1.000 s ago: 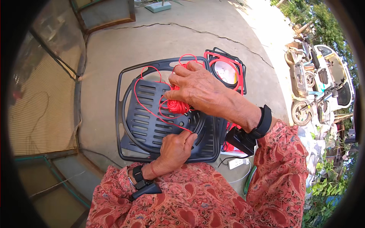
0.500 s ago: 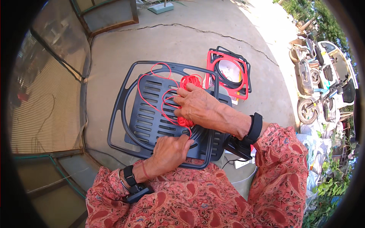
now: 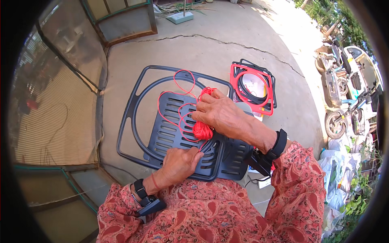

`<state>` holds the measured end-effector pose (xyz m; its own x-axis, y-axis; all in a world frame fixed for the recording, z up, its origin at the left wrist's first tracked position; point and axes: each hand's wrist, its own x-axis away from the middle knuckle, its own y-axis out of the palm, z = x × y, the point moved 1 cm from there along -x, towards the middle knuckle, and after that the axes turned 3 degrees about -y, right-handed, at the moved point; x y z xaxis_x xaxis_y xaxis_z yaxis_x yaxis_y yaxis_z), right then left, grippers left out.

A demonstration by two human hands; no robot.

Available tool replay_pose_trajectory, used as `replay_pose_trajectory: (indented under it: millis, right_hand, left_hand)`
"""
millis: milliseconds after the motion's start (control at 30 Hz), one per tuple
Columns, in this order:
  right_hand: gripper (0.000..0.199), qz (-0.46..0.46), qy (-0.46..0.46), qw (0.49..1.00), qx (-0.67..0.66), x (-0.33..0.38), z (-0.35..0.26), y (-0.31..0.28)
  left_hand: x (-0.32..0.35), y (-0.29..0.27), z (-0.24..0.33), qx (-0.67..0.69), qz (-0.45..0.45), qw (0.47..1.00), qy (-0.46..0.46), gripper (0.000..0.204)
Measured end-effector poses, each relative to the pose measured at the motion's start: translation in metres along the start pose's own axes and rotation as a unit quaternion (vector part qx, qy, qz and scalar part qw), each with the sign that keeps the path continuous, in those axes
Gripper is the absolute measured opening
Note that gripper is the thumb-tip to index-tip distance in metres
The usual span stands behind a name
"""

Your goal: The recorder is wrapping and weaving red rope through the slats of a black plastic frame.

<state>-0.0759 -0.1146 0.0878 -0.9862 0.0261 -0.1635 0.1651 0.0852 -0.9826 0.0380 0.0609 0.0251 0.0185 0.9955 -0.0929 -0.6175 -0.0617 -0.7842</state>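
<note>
A dark grey plastic frame [image 3: 130, 106] with a round ring inside it lies over a slotted dark grey plastic seat [image 3: 166, 117]. My right hand [image 3: 227, 115] is closed around a skein of red cord [image 3: 202, 131], which bulges out above and below the fingers. From the skein, loose loops of cord trail across the slats and over the frame's far side. At the near side, my left hand [image 3: 178, 163] is closed, thumb and finger pinching the cord against the ring. The cord inside that pinch is mostly hidden.
Beyond the seat to the right, a red frame [image 3: 269, 87] rests on similar black frames [image 3: 274, 77]. A white power strip [image 3: 264, 183] with a cable is by my right side. Glazed panels [image 3: 56, 121] stand left; motorbikes [image 3: 338, 117] are at right. A crack crosses the concrete floor.
The view has shifted, moving the scene slightly right. My right hand has turned a little around the skein, and more of its lower end shows. The left hand keeps its pinch at the ring.
</note>
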Motion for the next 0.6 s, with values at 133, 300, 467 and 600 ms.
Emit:
replay_pose_trajectory:
  millis: [133,300,467,600]
  right_hand:
    - [0.019,-0.028,0.003,0.998,0.056,-0.002,-0.004,-0.021]
    - [0.018,-0.128,0.019,0.985,0.117,0.014,-0.011,-0.026]
    - [0.017,-0.198,0.015,0.974,0.105,0.033,-0.018,0.005]
    - [0.026,-0.215,0.017,0.975,-0.060,0.043,-0.009,0.018]
  left_hand:
    - [-0.012,-0.010,0.019,0.015,-0.017,0.999,0.043,0.023]
    - [-0.014,0.002,0.031,0.044,-0.056,0.994,0.077,0.025]
    - [-0.016,0.003,0.029,0.061,-0.058,0.994,0.073,0.026]
    - [-0.019,0.006,0.026,0.049,-0.053,0.994,0.087,0.025]
